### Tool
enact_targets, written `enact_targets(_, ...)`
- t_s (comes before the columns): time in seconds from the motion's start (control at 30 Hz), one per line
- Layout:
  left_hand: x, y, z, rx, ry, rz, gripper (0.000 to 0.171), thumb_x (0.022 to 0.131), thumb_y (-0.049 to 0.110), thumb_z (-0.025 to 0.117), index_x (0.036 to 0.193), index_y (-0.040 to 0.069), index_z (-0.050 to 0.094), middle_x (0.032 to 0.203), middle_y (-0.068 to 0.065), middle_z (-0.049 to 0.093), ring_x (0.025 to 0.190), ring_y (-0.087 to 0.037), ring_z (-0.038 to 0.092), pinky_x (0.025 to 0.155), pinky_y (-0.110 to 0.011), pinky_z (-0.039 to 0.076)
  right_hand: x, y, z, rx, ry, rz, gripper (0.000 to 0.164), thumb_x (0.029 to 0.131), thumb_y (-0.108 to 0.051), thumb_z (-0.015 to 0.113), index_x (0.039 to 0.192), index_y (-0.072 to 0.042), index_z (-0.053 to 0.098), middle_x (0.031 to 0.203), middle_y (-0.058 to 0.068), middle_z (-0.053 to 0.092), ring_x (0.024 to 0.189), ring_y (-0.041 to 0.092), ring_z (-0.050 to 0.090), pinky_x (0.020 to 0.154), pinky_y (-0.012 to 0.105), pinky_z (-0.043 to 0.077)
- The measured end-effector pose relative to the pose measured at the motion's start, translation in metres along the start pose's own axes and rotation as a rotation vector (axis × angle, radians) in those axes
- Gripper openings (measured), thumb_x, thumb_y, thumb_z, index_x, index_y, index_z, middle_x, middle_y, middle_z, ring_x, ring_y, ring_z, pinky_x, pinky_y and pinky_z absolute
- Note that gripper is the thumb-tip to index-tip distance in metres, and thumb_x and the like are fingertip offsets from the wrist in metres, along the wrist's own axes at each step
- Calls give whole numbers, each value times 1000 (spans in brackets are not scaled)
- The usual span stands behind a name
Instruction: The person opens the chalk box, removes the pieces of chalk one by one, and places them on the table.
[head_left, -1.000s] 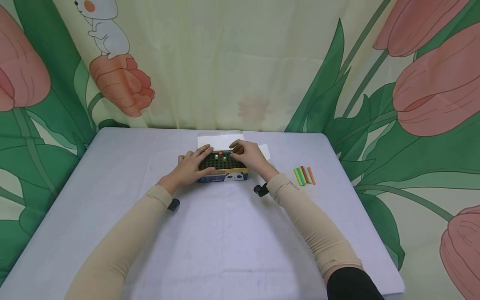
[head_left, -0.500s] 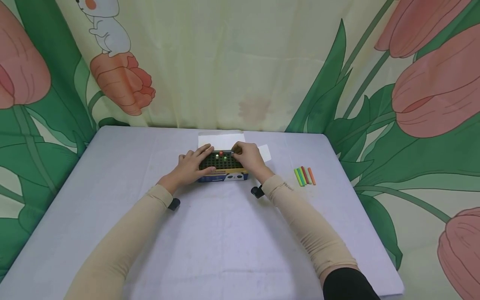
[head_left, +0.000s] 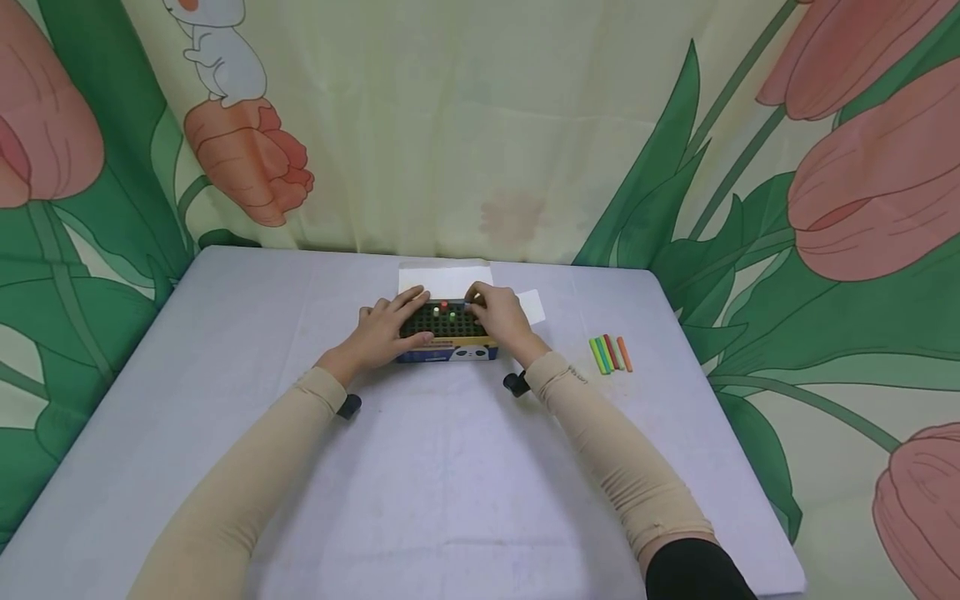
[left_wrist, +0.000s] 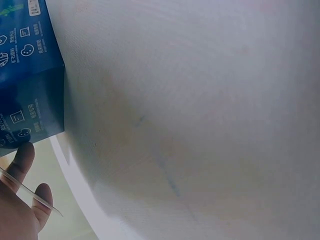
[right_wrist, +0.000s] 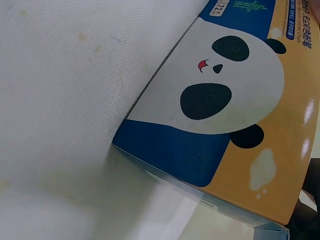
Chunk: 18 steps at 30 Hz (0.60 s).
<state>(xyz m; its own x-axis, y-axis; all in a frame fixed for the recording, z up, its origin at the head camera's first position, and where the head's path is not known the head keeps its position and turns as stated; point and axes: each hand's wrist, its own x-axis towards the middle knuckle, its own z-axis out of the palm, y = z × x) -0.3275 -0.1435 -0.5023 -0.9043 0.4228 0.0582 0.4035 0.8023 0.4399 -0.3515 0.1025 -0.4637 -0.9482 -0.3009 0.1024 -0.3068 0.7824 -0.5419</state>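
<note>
A chalk box (head_left: 438, 354), blue and yellow with a panda on its front, stands with its top open. Inside is a black grid (head_left: 420, 327) of holes, where a few chalk sticks stand, including a red chalk stick (head_left: 444, 306) and a pale one. My left hand (head_left: 382, 329) rests across the box's left end with fingers spread, thumb along the front edge. At the back right corner of the grid, my right hand (head_left: 501, 315) pinches a bluish chalk stick, mostly hidden by the fingers. The box's panda front (right_wrist: 240, 85) fills much of the right wrist view.
Several coloured chalk sticks (head_left: 603, 354) lie side by side on the white-covered table (head_left: 450, 483), right of the box. White box flaps (head_left: 442, 275) fold out behind and to the right. A printed curtain (head_left: 420, 125) hangs past the table's far edge.
The right fingers have come down and closed in at the grid's back right corner, and the right forearm has shifted slightly left. The left hand stays put on the box.
</note>
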Motion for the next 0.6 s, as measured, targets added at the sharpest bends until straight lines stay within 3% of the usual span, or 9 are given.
enact_targets(0.6,0,2,0,-6,-2,-7,82,102,63,53,168,27,19,175,4,12,134,-40,43,105,-65,27,-1,3,-5,113,-12,5,14,109,-16,56,121,-13,62,107,10,76,89,21,73,75,28,59)
